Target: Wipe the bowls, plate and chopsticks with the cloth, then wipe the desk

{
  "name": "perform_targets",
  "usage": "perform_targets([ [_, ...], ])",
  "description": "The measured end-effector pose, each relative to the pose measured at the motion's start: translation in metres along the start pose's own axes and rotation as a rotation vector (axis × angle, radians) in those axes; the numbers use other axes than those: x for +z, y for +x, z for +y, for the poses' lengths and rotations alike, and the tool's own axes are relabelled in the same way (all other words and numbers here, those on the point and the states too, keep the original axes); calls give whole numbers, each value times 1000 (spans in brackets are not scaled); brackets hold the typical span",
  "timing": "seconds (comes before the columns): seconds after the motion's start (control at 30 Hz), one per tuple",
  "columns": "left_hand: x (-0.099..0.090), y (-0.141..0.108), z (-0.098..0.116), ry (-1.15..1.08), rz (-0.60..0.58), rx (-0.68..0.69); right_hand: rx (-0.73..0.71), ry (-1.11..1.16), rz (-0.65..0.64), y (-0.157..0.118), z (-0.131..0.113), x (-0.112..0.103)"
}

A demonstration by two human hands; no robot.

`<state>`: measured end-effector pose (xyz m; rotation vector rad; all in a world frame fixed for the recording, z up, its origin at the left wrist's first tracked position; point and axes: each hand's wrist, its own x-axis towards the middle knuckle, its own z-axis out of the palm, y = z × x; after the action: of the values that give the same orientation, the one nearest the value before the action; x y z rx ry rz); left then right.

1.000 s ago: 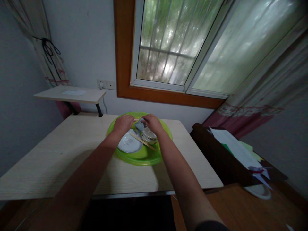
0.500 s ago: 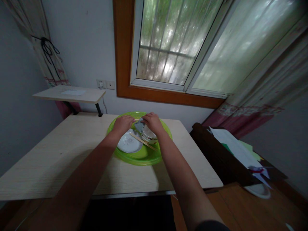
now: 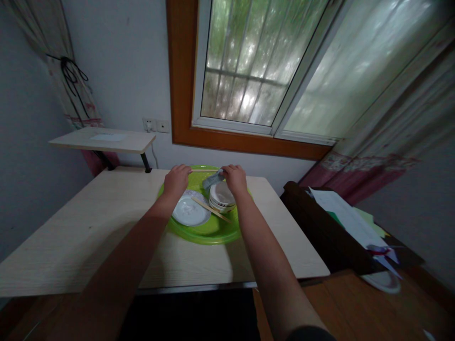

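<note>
A pale chopstick [image 3: 204,170] stretches level between my two hands, over the far side of a green basin [image 3: 206,238]. My left hand [image 3: 177,181] is closed on one end of it. With closed fingers, my right hand [image 3: 234,179] grips a grey cloth [image 3: 212,180] around the other end, and the cloth hangs down. Below lie a white plate [image 3: 190,211] on the left and a stack of white bowls [image 3: 221,195] on the right, partly behind my right hand. Another chopstick, or a pair, [image 3: 211,209] rests slantwise across the plate's edge.
The basin stands on a light wooden table [image 3: 106,222]. A small raised shelf [image 3: 103,139] with a paper on it is at the back left. Beyond the table's right edge, papers [image 3: 350,218] lie on a dark brown piece of furniture [image 3: 305,227]. A window is behind.
My hands have moved apart, the left to the left and the right to the right. More of the chopstick shows between them, and the cloth has shifted right with my right hand.
</note>
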<state>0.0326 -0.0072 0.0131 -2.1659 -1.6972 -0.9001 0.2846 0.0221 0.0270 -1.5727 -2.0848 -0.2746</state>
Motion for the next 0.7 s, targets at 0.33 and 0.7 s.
perform_targets([
  [0.33,1,-2,9,-64,-88,215,-346,24,-94,-4,-30,2],
  [0.7,-3,0,3,-42,18,9,-100,63,24,-1,-8,0],
])
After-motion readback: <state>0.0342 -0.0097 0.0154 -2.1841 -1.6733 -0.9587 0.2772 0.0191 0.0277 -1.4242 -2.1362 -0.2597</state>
